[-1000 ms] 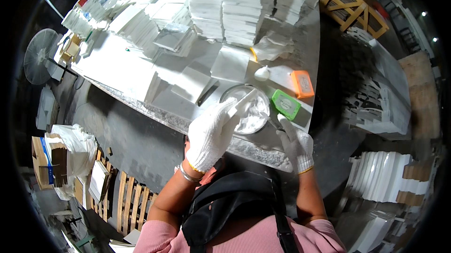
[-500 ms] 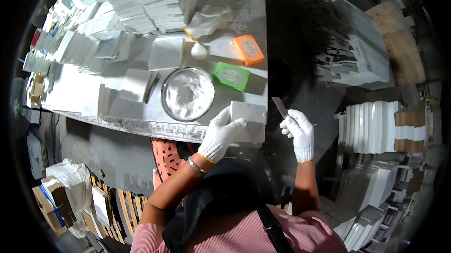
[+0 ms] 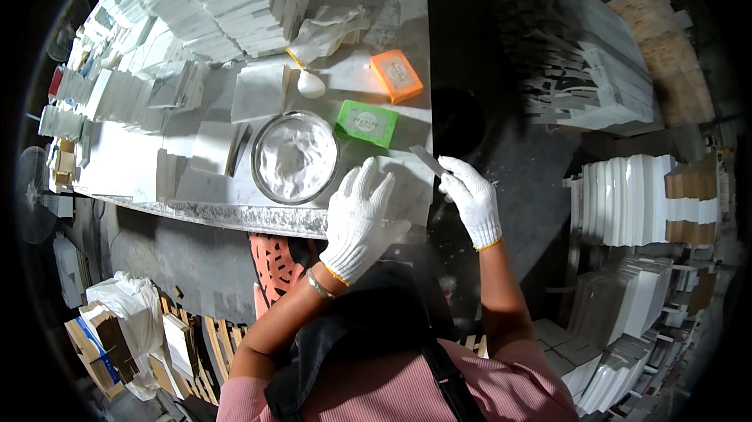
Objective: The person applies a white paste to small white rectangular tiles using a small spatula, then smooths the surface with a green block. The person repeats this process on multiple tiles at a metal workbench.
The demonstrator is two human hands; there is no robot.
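We are pressing our spread, empty left hand [image 3: 362, 217] flat on a tile [image 3: 407, 187] beside the bowl [image 3: 295, 157]; our right hand [image 3: 471, 196] is pinching a blade [image 3: 428, 160], best kept flat.

orange box [image 3: 396, 75] and green box [image 3: 366, 123], both flat, side by side on bench.

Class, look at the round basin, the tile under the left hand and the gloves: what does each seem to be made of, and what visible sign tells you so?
Round basin: probably metal, with a shiny silver rim; it holds white paste.
Tile: looks like marble, matte white with faint grey veining.
Gloves on the left hand and right hand: apparently knitted cotton, white, with a ribbed weave and a yellow cuff edge.
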